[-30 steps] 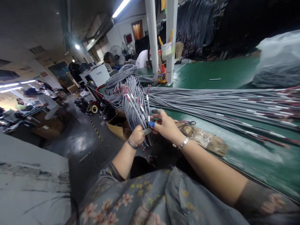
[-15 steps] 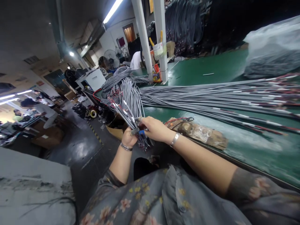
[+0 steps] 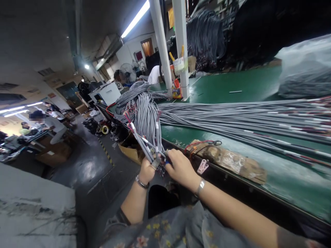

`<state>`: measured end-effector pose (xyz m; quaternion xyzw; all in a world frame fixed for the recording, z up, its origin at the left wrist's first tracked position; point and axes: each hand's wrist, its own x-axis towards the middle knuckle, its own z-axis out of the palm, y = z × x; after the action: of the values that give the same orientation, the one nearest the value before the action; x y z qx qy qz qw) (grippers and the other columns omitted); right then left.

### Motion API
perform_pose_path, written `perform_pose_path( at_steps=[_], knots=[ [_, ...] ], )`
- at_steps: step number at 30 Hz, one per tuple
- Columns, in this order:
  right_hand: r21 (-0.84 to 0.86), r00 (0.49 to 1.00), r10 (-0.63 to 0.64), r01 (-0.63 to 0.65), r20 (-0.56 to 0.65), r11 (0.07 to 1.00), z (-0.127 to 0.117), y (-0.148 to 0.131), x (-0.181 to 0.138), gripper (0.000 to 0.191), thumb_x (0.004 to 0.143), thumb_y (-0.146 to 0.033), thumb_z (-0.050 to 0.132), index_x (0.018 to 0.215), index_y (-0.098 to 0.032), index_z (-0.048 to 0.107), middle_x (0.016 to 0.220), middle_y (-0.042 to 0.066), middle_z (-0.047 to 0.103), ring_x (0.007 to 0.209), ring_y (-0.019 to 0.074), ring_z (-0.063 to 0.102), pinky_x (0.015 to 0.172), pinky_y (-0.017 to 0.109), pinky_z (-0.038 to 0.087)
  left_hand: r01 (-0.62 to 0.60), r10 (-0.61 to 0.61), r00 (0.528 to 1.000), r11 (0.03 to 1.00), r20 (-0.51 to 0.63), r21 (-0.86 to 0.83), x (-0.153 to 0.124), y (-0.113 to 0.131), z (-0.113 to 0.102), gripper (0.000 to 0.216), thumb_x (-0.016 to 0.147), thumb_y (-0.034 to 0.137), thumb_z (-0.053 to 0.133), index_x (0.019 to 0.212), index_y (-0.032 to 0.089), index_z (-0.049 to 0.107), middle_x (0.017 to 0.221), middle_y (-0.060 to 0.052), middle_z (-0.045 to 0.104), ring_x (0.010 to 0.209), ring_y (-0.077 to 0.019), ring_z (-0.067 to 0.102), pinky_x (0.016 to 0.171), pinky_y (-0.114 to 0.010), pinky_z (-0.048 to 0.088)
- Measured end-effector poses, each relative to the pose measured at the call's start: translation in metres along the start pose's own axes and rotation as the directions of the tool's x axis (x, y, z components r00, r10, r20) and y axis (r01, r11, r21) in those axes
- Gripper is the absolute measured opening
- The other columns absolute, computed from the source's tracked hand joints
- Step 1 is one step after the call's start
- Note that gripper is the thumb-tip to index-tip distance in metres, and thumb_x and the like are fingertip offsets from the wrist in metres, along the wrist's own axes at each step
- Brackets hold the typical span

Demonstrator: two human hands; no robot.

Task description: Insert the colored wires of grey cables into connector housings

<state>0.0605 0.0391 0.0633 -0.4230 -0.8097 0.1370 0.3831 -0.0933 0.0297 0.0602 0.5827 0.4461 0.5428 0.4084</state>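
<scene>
My left hand (image 3: 148,171) is closed round a small bunch of grey cables (image 3: 144,146), whose white-banded ends with red and dark wires point up and away. A grey wrapping shows at its thumb. Close on its right, my right hand (image 3: 181,167) is closed, fingers pinched where one grey cable (image 3: 160,151) of the bunch runs in. Something small and blue (image 3: 167,161) shows at its fingertips; its kind is unclear. Behind both hands, a thick coil of grey cables (image 3: 146,112) hangs over the table's end.
Long grey cables (image 3: 207,112) lie across the green table (image 3: 217,86). Along its near edge are a taped cardboard piece (image 3: 230,162) and a pink clip (image 3: 203,166). White posts (image 3: 181,51) rise behind. An open carton (image 3: 130,148) stands below; people sit at the far left.
The view has shifted, so the table appears lower. My hands have drawn slightly apart, with the cable ends fanned out more. The pink clip now shows.
</scene>
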Motion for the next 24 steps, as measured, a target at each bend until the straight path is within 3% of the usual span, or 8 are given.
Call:
perform_pose_path(
  at_steps=[2, 4, 6, 10, 13, 16, 20, 24],
  knots=[
    [0.074, 0.999, 0.052, -0.052, 0.002, 0.996, -0.002, 0.003, -0.01, 0.012, 0.077, -0.014, 0.042, 0.083, -0.021, 0.051, 0.082, 0.007, 0.055, 0.074, 0.0217, 0.053, 0.069, 0.034, 0.047, 0.0, -0.005, 0.994, 0.999, -0.107, -0.046, -0.002, -0.003, -0.007, 0.033, 0.073, 0.047, 0.073, 0.064, 0.015, 0.066, 0.06, -0.003, 0.065, 0.063, -0.016, 0.061, 0.066, -0.028, 0.048],
    [0.194, 0.998, 0.059, -0.06, 0.01, 0.979, -0.004, 0.006, -0.019, 0.011, 0.084, -0.017, 0.04, 0.084, -0.021, 0.051, 0.083, 0.006, 0.056, 0.073, 0.0203, 0.054, 0.068, 0.033, 0.048, -0.015, -0.049, 0.959, 0.974, -0.279, -0.224, -0.001, -0.005, -0.015, 0.037, 0.07, 0.047, 0.075, 0.058, 0.016, 0.059, 0.047, 0.003, 0.054, 0.048, -0.0105, 0.052, 0.054, -0.024, 0.042],
    [0.317, 0.999, 0.008, -0.018, 0.033, 0.948, -0.003, 0.012, -0.03, 0.015, 0.089, -0.019, 0.038, 0.09, -0.022, 0.053, 0.089, 0.007, 0.059, 0.08, 0.02, 0.057, 0.075, 0.034, 0.05, -0.016, -0.156, 0.925, 0.894, -0.346, -0.447, 0.001, -0.007, -0.023, 0.037, 0.065, 0.041, 0.08, 0.056, 0.017, 0.053, 0.039, 0.008, 0.04, 0.039, -0.007, 0.042, 0.048, -0.021, 0.037],
    [0.418, 0.97, -0.137, 0.04, 0.203, 0.907, 0.013, 0.034, -0.055, 0.023, 0.093, -0.027, 0.038, 0.097, -0.021, 0.059, 0.096, 0.011, 0.066, 0.09, 0.0224, 0.061, 0.083, 0.038, 0.051, 0.047, -0.183, 0.968, 0.802, -0.171, -0.595, -0.008, -0.014, -0.021, 0.041, 0.062, 0.042, 0.081, 0.053, 0.018, 0.05, 0.037, 0.008, 0.038, 0.047, -0.0106, 0.053, 0.058, -0.024, 0.044],
    [0.443, 0.932, -0.146, -0.017, 0.332, 0.896, 0.028, 0.05, -0.069, 0.03, 0.095, -0.032, 0.035, 0.101, -0.02, 0.062, 0.1, 0.012, 0.067, 0.096, 0.0235, 0.062, 0.087, 0.04, 0.051, 0.144, -0.124, 0.99, 0.889, 0.074, -0.435, -0.018, -0.02, -0.001, 0.041, 0.06, 0.055, 0.08, 0.061, 0.017, 0.064, 0.05, -0.001, 0.059, 0.061, -0.0187, 0.063, 0.064, -0.031, 0.048],
    [0.447, 0.905, -0.129, -0.074, 0.406, 0.891, 0.035, 0.058, -0.075, 0.039, 0.097, -0.039, 0.031, 0.102, -0.019, 0.064, 0.097, 0.011, 0.068, 0.092, 0.0234, 0.063, 0.086, 0.04, 0.051, 0.301, -0.231, 0.935, 0.919, 0.27, -0.256, -0.018, -0.02, 0.023, 0.049, 0.065, 0.057, 0.075, 0.084, 0.012, 0.074, 0.077, -0.011, 0.071, 0.066, -0.0187, 0.064, 0.062, -0.029, 0.049],
    [0.517, 0.889, -0.149, -0.109, 0.432, 0.849, 0.031, 0.061, -0.073, 0.048, 0.097, -0.049, 0.027, 0.103, -0.02, 0.065, 0.1, 0.011, 0.068, 0.091, 0.0225, 0.064, 0.085, 0.039, 0.051, 0.347, -0.272, 0.921, 0.898, 0.28, -0.269, -0.011, -0.016, 0.042, 0.051, 0.066, 0.055, 0.076, 0.097, 0.014, 0.074, 0.091, -0.013, 0.072, 0.067, -0.0152, 0.063, 0.058, -0.023, 0.047],
    [0.532, 0.888, -0.13, -0.142, 0.441, 0.835, 0.028, 0.068, -0.073, 0.053, 0.096, -0.054, 0.026, 0.101, -0.019, 0.065, 0.097, 0.01, 0.068, 0.092, 0.0224, 0.064, 0.087, 0.038, 0.05, 0.368, -0.282, 0.898, 0.902, 0.338, -0.225, -0.011, -0.018, 0.045, 0.052, 0.067, 0.058, 0.074, 0.091, 0.012, 0.075, 0.079, -0.012, 0.072, 0.068, -0.0169, 0.065, 0.061, -0.024, 0.049]
  ],
)
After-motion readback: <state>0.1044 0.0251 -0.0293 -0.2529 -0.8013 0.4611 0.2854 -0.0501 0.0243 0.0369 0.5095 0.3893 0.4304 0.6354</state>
